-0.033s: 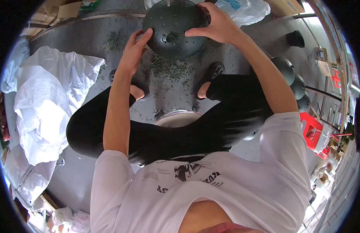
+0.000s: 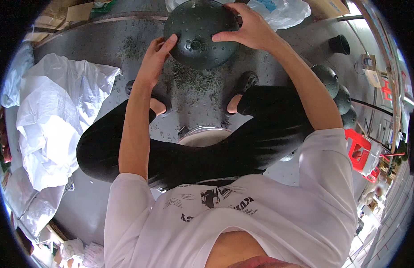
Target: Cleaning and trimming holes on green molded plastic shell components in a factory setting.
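White sacks [image 2: 55, 116] crowd left; dark domes [image 2: 336, 89] block rt

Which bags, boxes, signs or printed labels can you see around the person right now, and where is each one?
White woven sacks: piled on the floor at the person's left, crumpled.
Clear plastic bag: top edge, beyond the right hand, with a blue patch.
Cardboard box: top right, brown.
Cardboard pieces: top left, tan, flat.
Shirt print: dark, on the white shirt.
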Tool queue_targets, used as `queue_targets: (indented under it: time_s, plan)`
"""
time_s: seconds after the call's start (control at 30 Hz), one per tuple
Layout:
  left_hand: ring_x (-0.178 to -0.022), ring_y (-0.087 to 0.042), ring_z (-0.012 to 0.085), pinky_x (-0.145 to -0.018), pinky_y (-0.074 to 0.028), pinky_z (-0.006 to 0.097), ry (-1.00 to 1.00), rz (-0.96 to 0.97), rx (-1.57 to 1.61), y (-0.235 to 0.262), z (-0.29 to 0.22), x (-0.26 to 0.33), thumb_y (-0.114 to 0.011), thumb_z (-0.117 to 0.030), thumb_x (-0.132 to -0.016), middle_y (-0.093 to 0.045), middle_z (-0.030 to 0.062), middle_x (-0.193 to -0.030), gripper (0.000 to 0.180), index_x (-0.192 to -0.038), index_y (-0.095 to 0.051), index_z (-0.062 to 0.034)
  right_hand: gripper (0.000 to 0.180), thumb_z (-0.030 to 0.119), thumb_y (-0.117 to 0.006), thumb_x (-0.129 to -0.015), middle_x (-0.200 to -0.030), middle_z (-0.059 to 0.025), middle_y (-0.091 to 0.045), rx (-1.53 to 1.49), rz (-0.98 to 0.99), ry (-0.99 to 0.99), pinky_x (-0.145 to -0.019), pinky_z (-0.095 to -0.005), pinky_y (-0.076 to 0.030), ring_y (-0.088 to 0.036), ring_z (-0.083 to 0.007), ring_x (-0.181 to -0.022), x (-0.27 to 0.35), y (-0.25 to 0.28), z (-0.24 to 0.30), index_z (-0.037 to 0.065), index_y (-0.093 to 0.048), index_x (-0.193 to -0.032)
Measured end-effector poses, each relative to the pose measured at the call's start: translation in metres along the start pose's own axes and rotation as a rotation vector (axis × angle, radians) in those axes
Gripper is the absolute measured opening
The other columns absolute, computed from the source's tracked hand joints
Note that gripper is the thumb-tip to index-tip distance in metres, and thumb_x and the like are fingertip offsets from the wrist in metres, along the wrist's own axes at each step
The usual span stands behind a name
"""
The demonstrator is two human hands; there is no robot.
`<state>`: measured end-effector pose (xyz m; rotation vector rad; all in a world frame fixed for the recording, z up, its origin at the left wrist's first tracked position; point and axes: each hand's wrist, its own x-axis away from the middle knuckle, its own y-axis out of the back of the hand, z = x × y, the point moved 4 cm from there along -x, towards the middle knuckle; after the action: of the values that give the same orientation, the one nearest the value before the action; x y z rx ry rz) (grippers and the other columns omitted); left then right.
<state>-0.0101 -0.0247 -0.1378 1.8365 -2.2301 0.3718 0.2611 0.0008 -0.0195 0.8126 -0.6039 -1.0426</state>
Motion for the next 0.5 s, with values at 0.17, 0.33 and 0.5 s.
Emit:
queue_targets:
  time_s: [0.17,0.33,0.5]
  plan:
    - [-0.131,-0.049,0.0349,-0.107,-0.044,0.043,-0.043,-0.036,-0.016,-0.01,0.002,0.003,-0.083,-0.058,-0.076,-0.043,0.029,-0.145,0.116,-0.155,-0.023,0.0027,0.116,0.063,-0.085,-0.069,-0.149,-0.0264,-0.039,-0.054,-0.048,0.096,-0.113,-0.0478,-0.038,-0.042,-0.04,-0.137,-0.003,-0.003,0.003,-0.005,-0.037,-0.15]
    - [-0.125,-0.054,0.0341,-0.101,-0.048,0.042,-0.055,-0.053,0.001,-0.019,-0.013,0.012,-0.086,-0.057,-0.073,-0.047,0.0287,-0.14,0.114,-0.156,-0.027,-0.0061,0.124,0.065,-0.084,-0.07,-0.154,-0.0275,-0.032,0.052,0.005,0.109,-0.117,-0.0491,-0.032,-0.035,-0.0426,-0.143,0.003,-0.004,0.007,-0.004,-0.026,-0.155]
    - [-0.123,-0.056,0.0335,-0.1,-0.049,0.041,-0.076,-0.023,0.013,-0.011,-0.013,0.007,-0.086,-0.055,-0.074,-0.049,0.0276,-0.139,0.11,-0.156,-0.029,-0.0091,0.127,0.067,-0.083,-0.07,-0.154,-0.0302,-0.031,0.002,0.034,-0.021,-0.118,-0.0502,-0.031,-0.032,-0.0441,-0.144,0.002,-0.008,0.003,-0.003,-0.022,-0.156]
